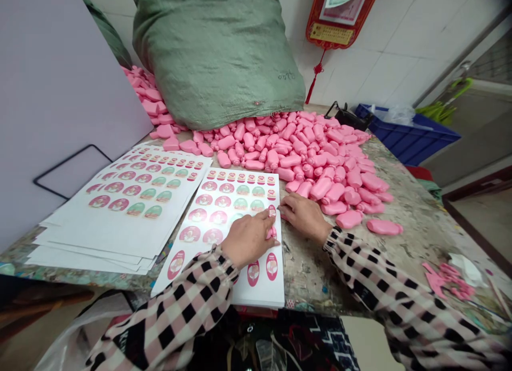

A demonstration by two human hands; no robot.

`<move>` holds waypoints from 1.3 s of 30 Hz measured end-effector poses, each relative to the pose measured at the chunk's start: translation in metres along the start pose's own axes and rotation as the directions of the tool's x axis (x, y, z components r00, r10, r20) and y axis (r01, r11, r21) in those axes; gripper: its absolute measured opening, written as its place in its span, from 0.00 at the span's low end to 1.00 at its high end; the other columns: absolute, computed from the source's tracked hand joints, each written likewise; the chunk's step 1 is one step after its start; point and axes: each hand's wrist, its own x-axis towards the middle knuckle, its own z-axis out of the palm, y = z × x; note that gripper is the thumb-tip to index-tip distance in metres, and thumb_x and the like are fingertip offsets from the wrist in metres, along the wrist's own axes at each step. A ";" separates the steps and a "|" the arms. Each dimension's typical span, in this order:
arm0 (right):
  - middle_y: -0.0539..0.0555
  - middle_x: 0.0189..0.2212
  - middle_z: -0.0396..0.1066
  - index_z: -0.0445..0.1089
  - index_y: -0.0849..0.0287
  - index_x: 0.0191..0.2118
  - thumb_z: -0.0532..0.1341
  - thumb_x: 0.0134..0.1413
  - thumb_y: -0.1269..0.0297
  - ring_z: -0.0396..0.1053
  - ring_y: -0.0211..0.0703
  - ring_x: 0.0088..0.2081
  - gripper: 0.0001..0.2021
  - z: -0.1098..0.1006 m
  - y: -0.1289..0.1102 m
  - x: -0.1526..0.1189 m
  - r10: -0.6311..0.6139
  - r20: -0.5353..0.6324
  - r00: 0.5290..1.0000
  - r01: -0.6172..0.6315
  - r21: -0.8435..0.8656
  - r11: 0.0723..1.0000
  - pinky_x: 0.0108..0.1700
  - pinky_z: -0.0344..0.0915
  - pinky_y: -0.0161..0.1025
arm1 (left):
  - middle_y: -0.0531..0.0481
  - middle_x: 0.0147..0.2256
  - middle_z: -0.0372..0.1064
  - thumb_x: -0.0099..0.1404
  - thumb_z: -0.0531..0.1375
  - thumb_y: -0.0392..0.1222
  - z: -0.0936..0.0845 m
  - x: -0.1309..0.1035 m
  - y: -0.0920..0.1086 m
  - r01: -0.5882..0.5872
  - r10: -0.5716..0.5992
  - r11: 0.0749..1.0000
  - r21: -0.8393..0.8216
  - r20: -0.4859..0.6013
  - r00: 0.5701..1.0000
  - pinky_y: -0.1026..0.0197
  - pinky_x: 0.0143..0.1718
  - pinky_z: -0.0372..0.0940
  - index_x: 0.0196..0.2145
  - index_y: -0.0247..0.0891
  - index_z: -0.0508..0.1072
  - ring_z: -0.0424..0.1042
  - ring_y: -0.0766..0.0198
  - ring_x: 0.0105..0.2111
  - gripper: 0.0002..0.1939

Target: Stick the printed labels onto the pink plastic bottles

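A sheet of printed stickers [250, 192] lies before me, with round-topped pink and green labels and larger pink ovals. My left hand [250, 238] rests over its right half, finger and thumb closed around a small pink bottle [271, 232] that is mostly covered. My right hand [304, 215] is at the sheet's right edge, fingertips pressed together beside an oval sticker [272, 210]. Whatever is between those fingertips is too small to make out.
A large heap of pink bottles [296, 144] spreads behind the sheets, below a green sack [216, 56]. More sticker sheets [116, 232] are stacked at left. A blue crate [416, 139] stands at back right; pink scraps [448, 280] lie at front right.
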 end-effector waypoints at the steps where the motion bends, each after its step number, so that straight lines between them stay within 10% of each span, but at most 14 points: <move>1: 0.51 0.36 0.70 0.69 0.55 0.36 0.52 0.59 0.60 0.67 0.40 0.36 0.10 0.000 0.001 0.000 -0.004 0.002 1.000 0.004 0.005 1.000 0.30 0.53 0.35 | 0.48 0.59 0.55 0.57 0.57 0.53 0.000 0.000 0.000 -0.001 0.001 1.000 -0.001 -0.002 1.000 0.51 0.45 0.60 0.55 0.45 0.63 0.66 0.49 0.48 0.28; 21: 0.51 0.31 0.71 0.70 0.58 0.32 0.56 0.54 0.61 0.65 0.39 0.34 0.09 0.017 0.010 -0.002 0.084 -0.012 0.996 -0.071 0.416 0.906 0.36 0.58 0.35 | 0.51 0.60 0.54 0.58 0.56 0.54 0.000 -0.002 0.002 0.021 -0.021 0.998 0.061 0.005 1.000 0.53 0.41 0.60 0.55 0.49 0.62 0.68 0.52 0.43 0.28; 39: 0.52 0.33 0.68 0.66 0.58 0.33 0.52 0.55 0.59 0.63 0.40 0.33 0.10 0.033 -0.008 0.005 0.288 -0.129 0.949 -0.226 0.360 0.905 0.33 0.55 0.36 | 0.52 0.59 0.54 0.58 0.55 0.54 0.000 -0.003 0.002 -0.011 0.011 0.996 0.092 -0.006 1.000 0.53 0.39 0.61 0.55 0.49 0.61 0.67 0.51 0.41 0.27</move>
